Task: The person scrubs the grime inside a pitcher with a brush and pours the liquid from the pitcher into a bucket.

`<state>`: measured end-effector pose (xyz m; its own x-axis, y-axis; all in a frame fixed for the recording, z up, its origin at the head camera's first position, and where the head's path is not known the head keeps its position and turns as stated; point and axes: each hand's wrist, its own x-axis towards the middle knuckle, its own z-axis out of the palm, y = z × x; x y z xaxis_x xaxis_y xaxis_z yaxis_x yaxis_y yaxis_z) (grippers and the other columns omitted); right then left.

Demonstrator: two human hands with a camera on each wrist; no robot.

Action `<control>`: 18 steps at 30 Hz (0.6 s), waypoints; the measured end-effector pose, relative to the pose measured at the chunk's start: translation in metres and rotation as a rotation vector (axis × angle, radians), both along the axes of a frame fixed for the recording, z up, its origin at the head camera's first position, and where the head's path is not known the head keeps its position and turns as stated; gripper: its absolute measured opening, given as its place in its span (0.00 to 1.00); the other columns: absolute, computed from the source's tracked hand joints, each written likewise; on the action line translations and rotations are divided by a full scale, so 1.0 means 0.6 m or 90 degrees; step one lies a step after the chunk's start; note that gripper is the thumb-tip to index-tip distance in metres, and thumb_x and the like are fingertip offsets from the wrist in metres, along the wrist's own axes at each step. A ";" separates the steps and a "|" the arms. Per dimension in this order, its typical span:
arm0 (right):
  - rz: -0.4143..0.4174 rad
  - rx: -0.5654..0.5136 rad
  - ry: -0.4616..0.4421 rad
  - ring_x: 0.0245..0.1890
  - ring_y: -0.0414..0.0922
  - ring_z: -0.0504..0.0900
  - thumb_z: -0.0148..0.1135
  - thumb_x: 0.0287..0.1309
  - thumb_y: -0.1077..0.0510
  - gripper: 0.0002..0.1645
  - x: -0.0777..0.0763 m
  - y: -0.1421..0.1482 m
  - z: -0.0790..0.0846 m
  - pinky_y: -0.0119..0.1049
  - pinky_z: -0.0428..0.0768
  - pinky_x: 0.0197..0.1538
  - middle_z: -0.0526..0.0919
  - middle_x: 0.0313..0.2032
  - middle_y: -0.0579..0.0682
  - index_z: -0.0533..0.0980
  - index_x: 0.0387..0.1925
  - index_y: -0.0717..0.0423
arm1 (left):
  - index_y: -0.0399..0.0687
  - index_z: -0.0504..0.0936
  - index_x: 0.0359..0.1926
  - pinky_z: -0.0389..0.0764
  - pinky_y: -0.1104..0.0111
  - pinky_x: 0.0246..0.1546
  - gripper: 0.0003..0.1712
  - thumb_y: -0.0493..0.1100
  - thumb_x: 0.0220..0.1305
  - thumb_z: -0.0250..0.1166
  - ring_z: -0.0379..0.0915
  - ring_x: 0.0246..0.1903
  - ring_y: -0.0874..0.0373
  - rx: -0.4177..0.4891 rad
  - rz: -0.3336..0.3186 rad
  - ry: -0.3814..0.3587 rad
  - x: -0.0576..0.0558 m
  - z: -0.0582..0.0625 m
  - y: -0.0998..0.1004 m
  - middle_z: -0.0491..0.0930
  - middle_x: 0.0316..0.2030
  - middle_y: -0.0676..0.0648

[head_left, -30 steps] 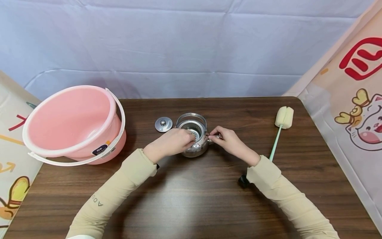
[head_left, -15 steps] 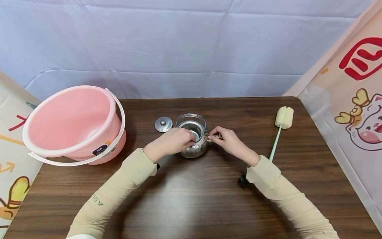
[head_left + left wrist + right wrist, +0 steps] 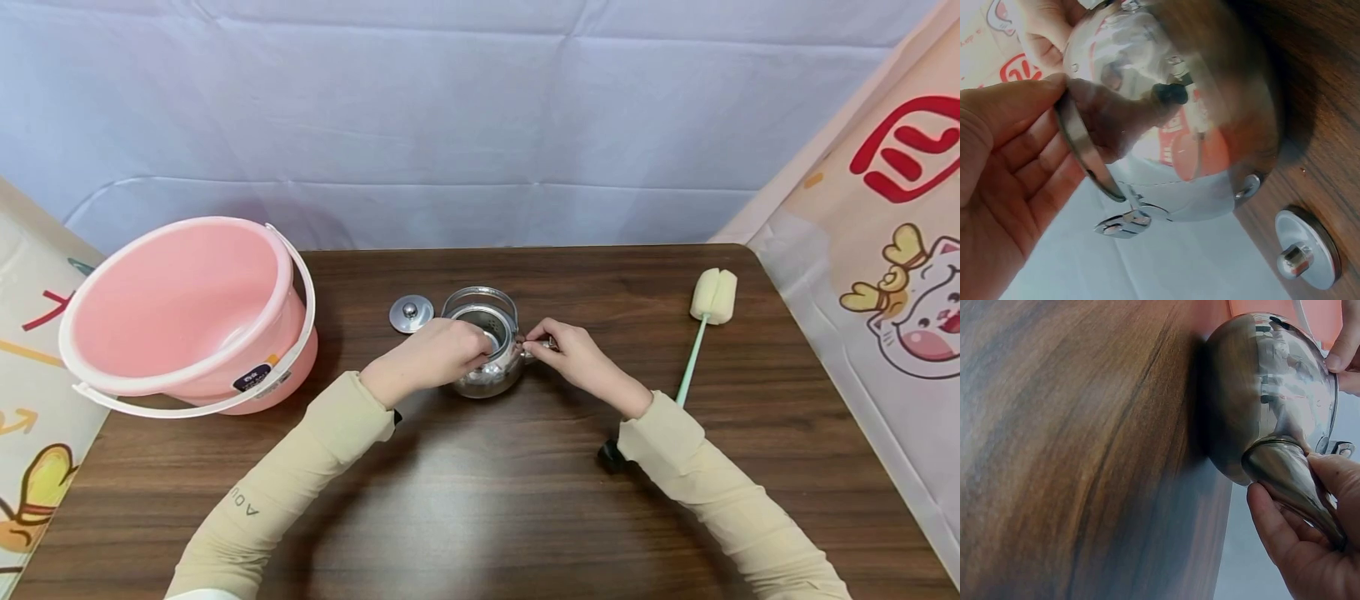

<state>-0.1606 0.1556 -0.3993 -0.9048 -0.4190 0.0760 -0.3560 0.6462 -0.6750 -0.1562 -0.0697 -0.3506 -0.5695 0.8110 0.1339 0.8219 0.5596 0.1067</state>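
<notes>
A small steel teapot [image 3: 487, 367] stands without its lid at the middle of the dark wooden table [image 3: 480, 500]. My left hand [image 3: 468, 346] grips its rim from the left, fingers curled over the opening. In the left wrist view the fingers [image 3: 1016, 156] lie against the rim band of the shiny teapot [image 3: 1197, 112]. My right hand [image 3: 534, 343] pinches the spout on the pot's right side. The right wrist view shows that spout [image 3: 1291, 481] between my right fingers [image 3: 1297, 556], and the pot body [image 3: 1260, 387] resting on the wood.
The teapot lid [image 3: 411, 312] lies just left of the pot, also seen as the lid [image 3: 1307, 250]. A pink bucket [image 3: 180, 308] with a white handle stands at the table's left. A sponge brush [image 3: 714, 295] on a green stick lies at the right.
My left fingers have slid slightly further over the pot's opening, covering the strainer holes inside. The right hand stays on the spout.
</notes>
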 end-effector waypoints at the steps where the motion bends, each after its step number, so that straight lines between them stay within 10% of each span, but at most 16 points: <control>1: 0.000 0.000 0.000 0.28 0.40 0.72 0.57 0.60 0.55 0.10 0.000 0.000 0.000 0.34 0.72 0.33 0.81 0.34 0.50 0.76 0.37 0.58 | 0.50 0.73 0.19 0.72 0.66 0.19 0.10 0.37 0.55 0.61 0.65 0.18 0.62 0.000 -0.005 0.015 0.000 -0.001 0.000 0.69 0.17 0.55; 18: 0.003 0.001 0.005 0.28 0.40 0.72 0.57 0.60 0.55 0.09 -0.001 0.000 -0.001 0.34 0.72 0.33 0.81 0.33 0.50 0.76 0.37 0.58 | 0.48 0.72 0.17 0.69 0.68 0.14 0.12 0.37 0.55 0.59 0.65 0.15 0.61 0.062 -0.053 0.152 0.000 -0.001 -0.005 0.68 0.15 0.53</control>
